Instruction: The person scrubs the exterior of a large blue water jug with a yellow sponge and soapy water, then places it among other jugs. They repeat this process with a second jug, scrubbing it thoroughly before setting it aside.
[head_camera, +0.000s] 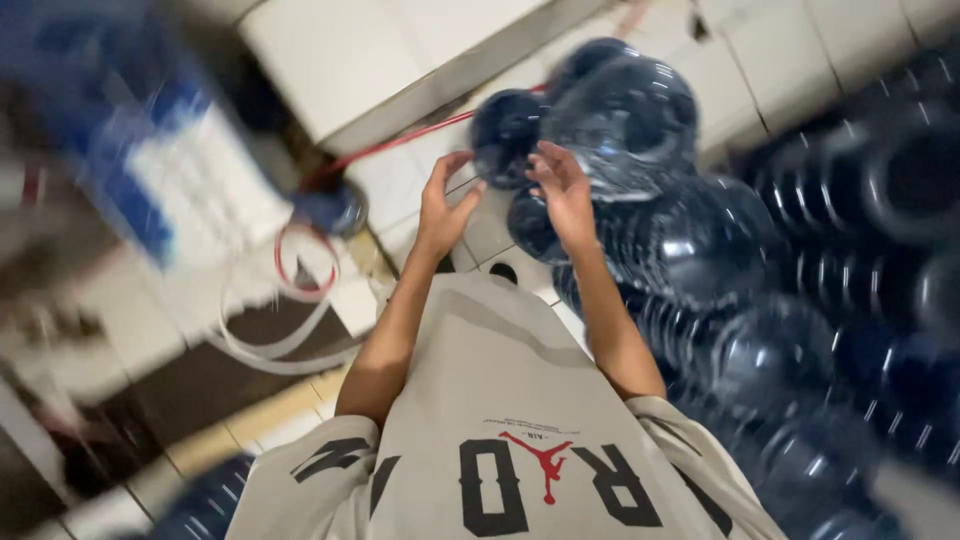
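A large translucent blue water jug (625, 115) lies tilted in front of me, its dark round mouth (505, 135) pointing left. My left hand (442, 208) cups the underside of that mouth with curled fingers. My right hand (565, 190) rests on the neck just behind it, fingers spread over the plastic. Both forearms reach out from my grey printed shirt (500, 400). Motion blur softens the whole view.
Several more blue jugs (820, 300) lie stacked on the right. On the tiled floor (400, 180) run a thin red hose (400, 145) and a looped white hose (270, 350). A blurred blue-and-white object (170, 170) is at upper left, and a white ledge (340, 60) behind.
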